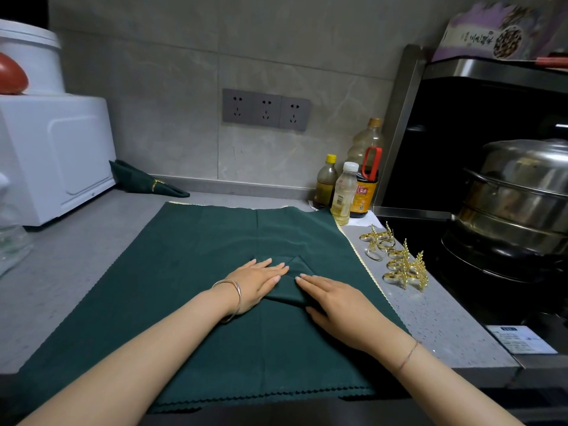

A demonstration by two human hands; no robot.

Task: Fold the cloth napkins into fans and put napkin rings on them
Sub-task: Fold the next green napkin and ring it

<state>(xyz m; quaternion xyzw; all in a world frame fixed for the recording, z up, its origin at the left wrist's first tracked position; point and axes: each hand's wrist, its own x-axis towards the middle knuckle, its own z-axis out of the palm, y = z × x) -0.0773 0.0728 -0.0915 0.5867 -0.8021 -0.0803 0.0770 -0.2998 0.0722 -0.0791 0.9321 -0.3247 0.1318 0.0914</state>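
Dark green cloth napkins (196, 256) lie stacked flat on the grey counter, their scalloped edges showing at the front. On top, in the middle, sits a small folded green napkin (292, 278). My left hand (256, 282) lies flat with straight fingers on its left part. My right hand (335, 298) presses flat on its right part, fingertips almost meeting the left ones. Several gold leaf-shaped napkin rings (399, 262) stand on the counter to the right of the cloth. A finished green napkin with a gold ring (147, 181) lies at the back left.
A white appliance (58, 155) stands at the left with a plastic bottle in front of it. Oil and sauce bottles (350, 186) crowd the back right corner. A black stove with a steel steamer pot (519, 198) fills the right side. Wall sockets (266, 109) sit above.
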